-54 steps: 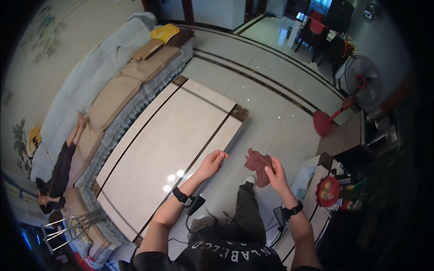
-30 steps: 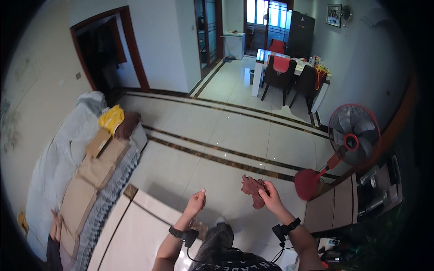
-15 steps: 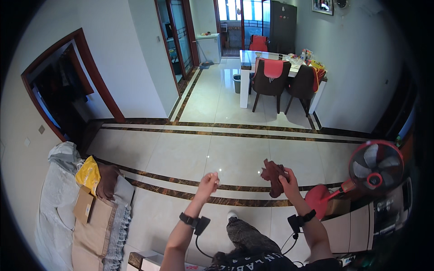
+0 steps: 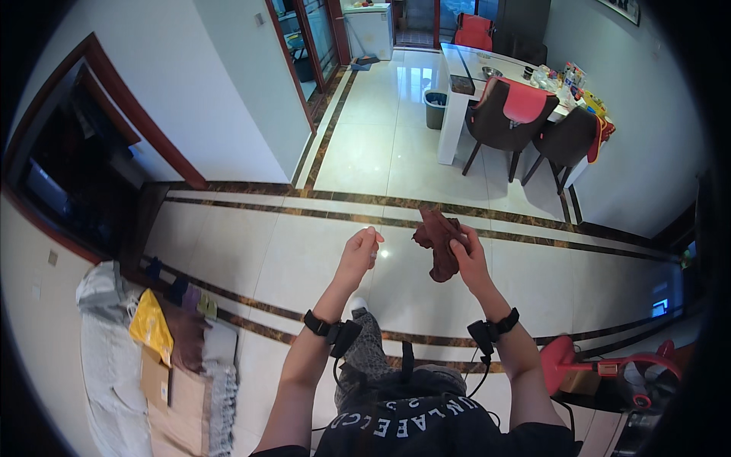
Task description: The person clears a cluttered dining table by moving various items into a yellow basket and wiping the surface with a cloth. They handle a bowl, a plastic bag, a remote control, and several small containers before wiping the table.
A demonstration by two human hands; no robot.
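Observation:
A crumpled dark reddish-brown cloth (image 4: 438,242) hangs from my right hand (image 4: 470,263), its fingers and thumb closed on one side of it. To its left, my left hand (image 4: 361,253) is raised with the fingers curled closed. A small pale, shiny bit shows by those fingers, too small to name. The two hands are apart, above the tiled floor (image 4: 320,263). Each of my wrists wears a black strap with a small box and a cable.
At the far right stands a white dining table (image 4: 452,114) with dark chairs (image 4: 509,114) and a grey bin (image 4: 435,110) beside it. A covered sofa (image 4: 114,365) with a yellow bag (image 4: 151,324) is at left. A red fan (image 4: 560,364) stands at lower right. An open doorway (image 4: 76,167) is at left.
I have stepped forward: the table and chairs appear nearer, and the fan has slid toward the lower right edge. Both hands sit higher in view; the cloth is still in my right hand.

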